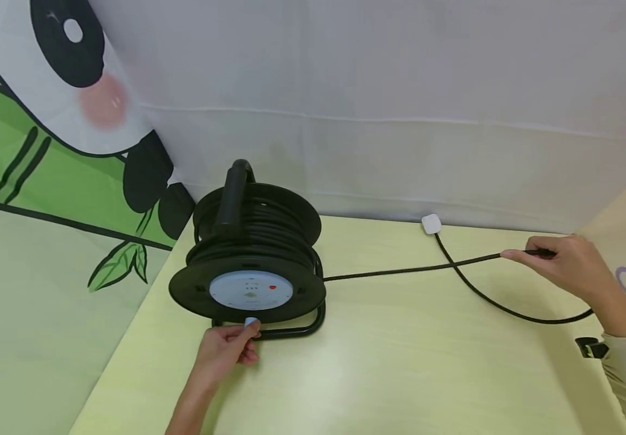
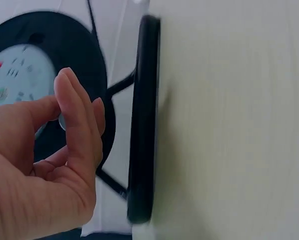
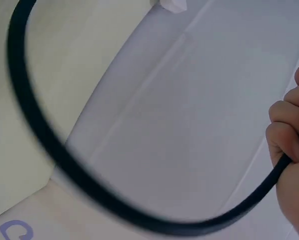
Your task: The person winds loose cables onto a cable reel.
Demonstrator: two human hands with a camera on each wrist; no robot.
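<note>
A black cable reel (image 1: 190, 293) with a pale blue socket panel (image 1: 237, 290) stands upright at the left of the table. My left hand (image 1: 223, 350) pinches a small light-coloured winding knob (image 1: 251, 321) at the lower front of its disc; in the left wrist view the fingers mostly hide that knob. Off to the right, my right hand (image 1: 574, 269) grips the black cable (image 1: 400, 271), which runs fairly straight from the reel. Beyond the grip the cable (image 3: 64, 162) bends in a wide loop and crosses under that stretch to a white plug (image 1: 431, 223) near the back edge.
The pale yellow table (image 1: 400, 368) meets a white cloth backdrop (image 1: 378, 163) behind. A printed cloth with a cartoon panda (image 1: 68, 121) hangs at the left. The reel's tubular foot (image 2: 144, 125) rests on the table. A dark strap (image 1: 590, 347) is by the right sleeve.
</note>
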